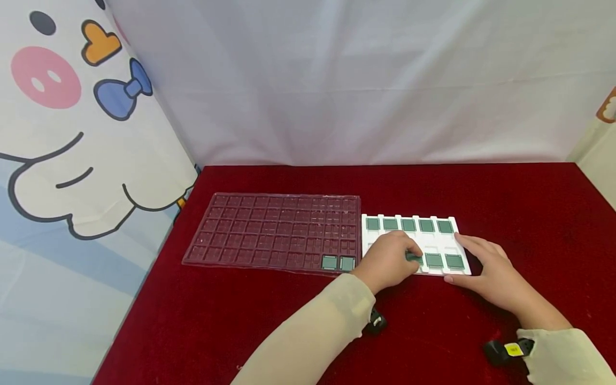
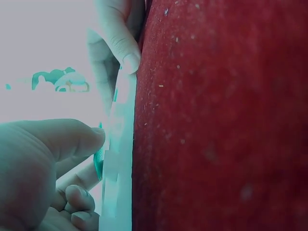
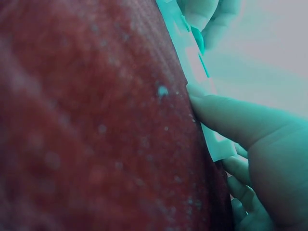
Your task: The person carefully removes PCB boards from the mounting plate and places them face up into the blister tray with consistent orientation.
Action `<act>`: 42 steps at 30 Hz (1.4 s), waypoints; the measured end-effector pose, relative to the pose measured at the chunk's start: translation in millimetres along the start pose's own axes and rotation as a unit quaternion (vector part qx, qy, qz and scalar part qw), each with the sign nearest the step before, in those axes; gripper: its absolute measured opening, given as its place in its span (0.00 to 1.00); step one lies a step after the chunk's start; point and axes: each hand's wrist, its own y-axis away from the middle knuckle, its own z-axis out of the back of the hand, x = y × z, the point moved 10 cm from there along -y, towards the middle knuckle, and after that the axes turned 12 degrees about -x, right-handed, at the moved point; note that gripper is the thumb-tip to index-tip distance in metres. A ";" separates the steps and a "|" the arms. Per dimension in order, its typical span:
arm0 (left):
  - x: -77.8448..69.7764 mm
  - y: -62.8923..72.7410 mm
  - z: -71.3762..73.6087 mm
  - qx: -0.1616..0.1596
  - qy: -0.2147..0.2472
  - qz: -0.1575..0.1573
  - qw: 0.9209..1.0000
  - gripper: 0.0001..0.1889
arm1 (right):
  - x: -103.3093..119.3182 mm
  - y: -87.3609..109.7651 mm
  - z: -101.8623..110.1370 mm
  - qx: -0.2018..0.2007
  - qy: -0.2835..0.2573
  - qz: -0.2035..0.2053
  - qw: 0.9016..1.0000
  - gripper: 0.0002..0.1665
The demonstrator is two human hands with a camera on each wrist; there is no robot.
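Presently: one green chip (image 1: 415,259), pinched in my left hand (image 1: 391,258); gridded tray (image 1: 269,228) leftward; white tray (image 1: 430,240), right end gripped by my right hand (image 1: 495,275).

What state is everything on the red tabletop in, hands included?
Left hand: pinching a green square
Right hand: gripping the right end of the white tray
White tray: lying flat; far row holds five green squares, near row partly hidden by the left hand
See-through tray: lying flat, mostly empty; two green squares in its near right corner
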 end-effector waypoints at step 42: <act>-5.8 15.0 34.9 -0.022 0.030 -0.018 0.999 0.09 | 3.8 1.0 2.3 0.001 0.003 0.002 1.000 0.61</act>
